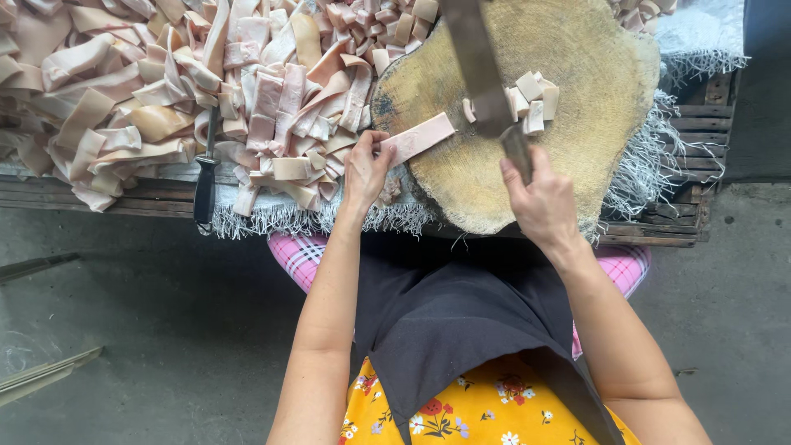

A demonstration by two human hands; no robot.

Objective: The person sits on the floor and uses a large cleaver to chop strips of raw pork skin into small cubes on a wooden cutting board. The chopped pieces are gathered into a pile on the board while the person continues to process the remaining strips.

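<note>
My left hand pinches one end of a pale pink strip of pork skin that lies across the left edge of a round wooden chopping block. My right hand grips the handle of a large cleaver, whose blade points away from me over the block, its edge at the strip's far end. Several cut square pieces lie on the block just right of the blade.
A big heap of uncut skin strips covers a white fringed cloth on a wooden pallet to the left. A black-handled knife lies among them. More cut pieces lie beyond the block. Grey concrete floor lies below.
</note>
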